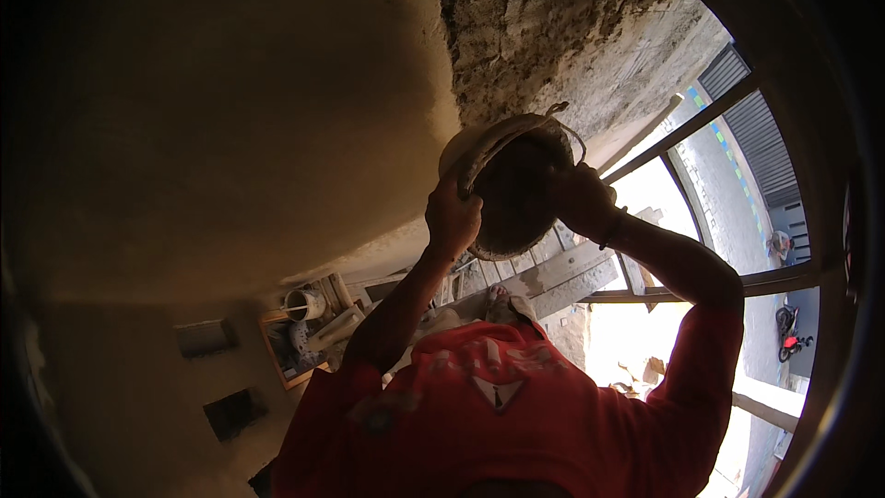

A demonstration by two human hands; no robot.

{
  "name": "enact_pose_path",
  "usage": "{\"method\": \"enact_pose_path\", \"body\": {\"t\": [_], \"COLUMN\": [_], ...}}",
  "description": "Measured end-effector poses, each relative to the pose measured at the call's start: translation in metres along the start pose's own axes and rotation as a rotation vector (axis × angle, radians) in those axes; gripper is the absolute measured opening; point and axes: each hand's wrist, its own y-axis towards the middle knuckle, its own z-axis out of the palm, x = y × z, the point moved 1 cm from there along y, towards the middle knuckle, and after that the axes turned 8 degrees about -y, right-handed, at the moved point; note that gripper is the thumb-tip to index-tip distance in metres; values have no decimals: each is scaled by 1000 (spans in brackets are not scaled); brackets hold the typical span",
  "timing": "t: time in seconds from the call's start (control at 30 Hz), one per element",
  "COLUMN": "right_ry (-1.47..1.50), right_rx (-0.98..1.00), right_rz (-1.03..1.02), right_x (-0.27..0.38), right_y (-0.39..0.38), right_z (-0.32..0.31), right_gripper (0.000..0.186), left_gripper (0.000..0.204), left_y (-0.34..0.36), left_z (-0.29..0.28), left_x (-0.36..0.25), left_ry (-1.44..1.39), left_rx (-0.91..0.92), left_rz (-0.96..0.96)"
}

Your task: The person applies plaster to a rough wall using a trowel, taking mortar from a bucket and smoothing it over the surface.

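A dirty, mud-crusted bucket point(457, 155) is raised in front of me, its mouth tipped so that I look into the dark inside. My left hand point(454, 219) grips the bucket's near left side, fingers wrapped at the rim. On the right side, my right hand point(583, 203) is closed on the bucket too, close to its thin handle point(579, 140). What lies inside the bucket is too dark to make out. Just beyond it rises a wall with a rough, wet-looking coat point(516, 28), bordered on the left by a smooth plastered surface point(277, 129).
Wooden planks point(572, 275) lie under my feet, well above the floor. Lower left, a white bucket point(302, 301) stands among boards near a framed opening. To the right, a large barred window opening point(687, 203) looks out on a yard with a motorbike point(793, 337).
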Motion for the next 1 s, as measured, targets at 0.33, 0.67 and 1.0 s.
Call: {"method": "enact_pose_path", "body": {"t": [0.33,0.67,1.0], "right_ry": [473,1140,826], "right_rx": [128,218,29], "right_rz": [-252,236,222], "right_x": [-19,51,19], "right_y": [-32,-38,-38], "right_z": [76,67,46], "right_gripper": [12,17,16], "left_gripper": [55,53,62], "left_y": [-3,-20,-8], "left_z": [31,26,-2], "left_x": [-11,18,20], "left_ry": [43,75,-327], "left_rx": [-40,-92,-162], "left_rz": [84,-97,-79]}}
